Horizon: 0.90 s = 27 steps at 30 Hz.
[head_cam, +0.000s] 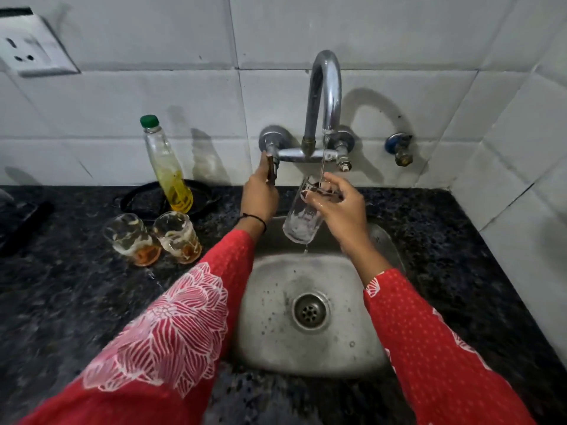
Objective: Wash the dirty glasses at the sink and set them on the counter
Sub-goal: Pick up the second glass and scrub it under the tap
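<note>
A clear drinking glass (pixel 302 217) is gripped near its rim by the right hand (pixel 339 210), fingers curled around it, and held tilted over the steel sink (pixel 276 317) with a thin stream from the curved tap (pixel 325 96) falling into its mouth. The left hand (pixel 259 194), just beside it, is closed on the tap's left handle (pixel 271 168). Farther out past the left hand, two dirty glasses (pixel 153 237) with orange dregs stand on the dark granite counter (pixel 61 302), touching or nearly so, in front of a green-capped bottle (pixel 165 167) of yellow liquid.
</note>
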Tool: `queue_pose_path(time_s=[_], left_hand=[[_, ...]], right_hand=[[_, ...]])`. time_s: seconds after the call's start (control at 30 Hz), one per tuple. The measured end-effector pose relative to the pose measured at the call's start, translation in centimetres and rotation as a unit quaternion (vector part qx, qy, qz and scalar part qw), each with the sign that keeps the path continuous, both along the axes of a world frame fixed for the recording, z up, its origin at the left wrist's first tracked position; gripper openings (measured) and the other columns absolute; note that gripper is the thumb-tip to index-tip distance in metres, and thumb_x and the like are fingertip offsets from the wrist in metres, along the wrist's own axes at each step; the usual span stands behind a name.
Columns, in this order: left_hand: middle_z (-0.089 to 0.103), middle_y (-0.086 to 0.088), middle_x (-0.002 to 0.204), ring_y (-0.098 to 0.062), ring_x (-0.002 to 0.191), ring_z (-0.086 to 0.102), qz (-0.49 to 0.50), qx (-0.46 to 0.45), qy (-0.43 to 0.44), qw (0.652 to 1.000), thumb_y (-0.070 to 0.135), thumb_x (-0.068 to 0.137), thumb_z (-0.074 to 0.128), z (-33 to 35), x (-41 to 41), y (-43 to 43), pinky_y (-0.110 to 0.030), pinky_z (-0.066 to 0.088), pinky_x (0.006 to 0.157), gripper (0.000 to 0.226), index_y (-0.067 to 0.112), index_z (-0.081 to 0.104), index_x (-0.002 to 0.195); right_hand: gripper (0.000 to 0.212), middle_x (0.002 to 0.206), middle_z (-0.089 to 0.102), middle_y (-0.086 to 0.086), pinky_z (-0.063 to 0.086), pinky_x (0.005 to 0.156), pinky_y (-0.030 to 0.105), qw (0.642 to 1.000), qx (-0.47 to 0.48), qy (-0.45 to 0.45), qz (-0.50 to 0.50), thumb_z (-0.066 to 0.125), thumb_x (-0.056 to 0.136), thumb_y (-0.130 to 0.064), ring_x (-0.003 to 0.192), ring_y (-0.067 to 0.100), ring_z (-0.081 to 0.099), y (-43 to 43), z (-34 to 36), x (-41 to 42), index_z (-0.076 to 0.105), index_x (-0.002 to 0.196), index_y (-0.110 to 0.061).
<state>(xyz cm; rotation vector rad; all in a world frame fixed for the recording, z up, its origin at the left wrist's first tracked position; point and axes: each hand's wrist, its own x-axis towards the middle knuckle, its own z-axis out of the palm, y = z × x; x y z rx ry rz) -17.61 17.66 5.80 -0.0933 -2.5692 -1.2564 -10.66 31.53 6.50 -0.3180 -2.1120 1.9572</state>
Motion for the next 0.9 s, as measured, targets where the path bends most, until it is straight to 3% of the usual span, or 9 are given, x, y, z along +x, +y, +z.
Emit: queue_pose_path(time_s=[0.13, 0.2, 0.27, 0.37, 0.47, 0.6, 0.73, 0.83, 0.9], left_hand=[[0.061, -0.022, 0.124, -0.027, 0.103, 0.065, -0.098, 0.029, -0.057, 0.993, -0.01, 0.088, 0.044, -1.4, 1.7, -2.4, -0.039, 0.05, 0.094, 0.056, 0.007, 0.04, 0.141], [0.054, -0.019, 0.131, 0.001, 0.095, 0.065, -0.177, 0.111, -0.107, 0.972, -0.018, 0.085, 0.048, -3.5, 5.1, -3.3, -0.025, 0.052, 0.092, 0.052, -0.006, 0.043, 0.135], [0.054, -0.015, 0.132, 0.019, 0.097, 0.057, -0.224, 0.118, -0.127, 0.959, -0.019, 0.082, 0.054, -5.8, 8.8, -4.1, -0.008, 0.044, 0.09, 0.054, -0.001, 0.045, 0.133], [0.053, 0.009, 0.129, 0.015, 0.11, 0.052, -0.229, 0.165, -0.165, 0.945, -0.007, 0.081, 0.065, -7.3, 13.4, -4.9, -0.01, 0.042, 0.095, 0.063, 0.021, 0.041, 0.132], [0.057, 0.008, 0.125, -0.004, 0.117, 0.055, -0.185, 0.247, -0.181, 0.934, 0.013, 0.072, 0.075, -7.6, 15.6, -5.6, -0.024, 0.044, 0.101, 0.066, 0.03, 0.044, 0.128], [0.064, 0.001, 0.115, -0.004, 0.106, 0.062, -0.112, 0.303, -0.148, 0.935, -0.004, 0.074, 0.074, -7.4, 16.2, -6.8, -0.019, 0.048, 0.091, 0.059, 0.018, 0.051, 0.123], [0.065, 0.0, 0.117, -0.008, 0.11, 0.062, -0.097, 0.327, -0.123, 0.932, -0.008, 0.071, 0.076, -6.0, 15.1, -8.6, -0.02, 0.048, 0.091, 0.061, 0.015, 0.054, 0.123], [0.064, -0.004, 0.12, -0.009, 0.111, 0.061, -0.093, 0.34, -0.08, 0.932, -0.009, 0.07, 0.076, -3.3, 13.6, -11.5, -0.02, 0.048, 0.091, 0.064, 0.007, 0.052, 0.127], [0.064, 0.0, 0.117, -0.004, 0.108, 0.06, -0.085, 0.348, -0.042, 0.933, -0.009, 0.069, 0.076, -0.9, 12.2, -14.7, -0.018, 0.047, 0.091, 0.065, 0.007, 0.051, 0.126]], right_hand=[[0.023, 0.086, 0.061, 0.004, 0.051, 0.065, 0.035, 0.942, -0.304, -0.14, 0.014, 0.062, 0.087, -0.027, 0.072, 0.02, 0.061, -1.7, -2.6, 2.0, 0.064, 0.106, -0.014], [0.018, 0.086, 0.064, 0.007, 0.052, 0.067, 0.035, 0.893, -0.397, -0.211, 0.014, 0.054, 0.09, -0.034, 0.073, 0.022, 0.062, -3.0, -4.3, 3.4, 0.062, 0.089, -0.018], [0.026, 0.083, 0.067, 0.01, 0.052, 0.06, 0.034, 0.86, -0.448, -0.243, 0.009, 0.045, 0.094, -0.036, 0.074, 0.024, 0.063, -4.2, -5.8, 4.7, 0.061, 0.088, -0.016], [0.036, 0.088, 0.065, 0.011, 0.049, 0.042, 0.023, 0.845, -0.447, -0.293, 0.014, 0.039, 0.097, -0.04, 0.072, 0.025, 0.06, -5.5, -7.6, 6.5, 0.06, 0.103, -0.012], [0.042, 0.086, 0.066, 0.008, 0.046, 0.041, 0.02, 0.854, -0.395, -0.335, 0.044, 0.036, 0.099, -0.046, 0.068, 0.02, 0.061, -6.7, -7.9, 8.1, 0.061, 0.1, -0.013], [0.035, 0.092, 0.065, 0.006, 0.048, 0.041, 0.024, 0.901, -0.323, -0.287, 0.047, 0.039, 0.1, -0.039, 0.047, 0.01, 0.061, -8.0, -6.8, 8.9, 0.054, 0.116, -0.012], [0.029, 0.125, 0.054, 0.008, 0.04, 0.035, 0.023, 0.986, -0.072, -0.147, 0.012, 0.045, 0.096, -0.008, 0.05, 0.014, 0.055, -8.6, -4.6, 8.0, 0.046, 0.122, -0.02], [0.047, 0.129, 0.049, -0.003, 0.054, 0.066, 0.031, 0.988, 0.131, -0.01, 0.075, 0.051, 0.085, 0.005, 0.079, 0.011, 0.058, -10.5, -2.1, 6.8, 0.052, 0.121, -0.025], [0.059, 0.13, 0.048, -0.002, 0.045, 0.096, 0.031, 0.958, 0.244, 0.084, 0.125, 0.061, 0.076, 0.007, 0.108, 0.016, 0.052, -13.7, -0.1, 5.3, 0.052, 0.127, -0.022]])
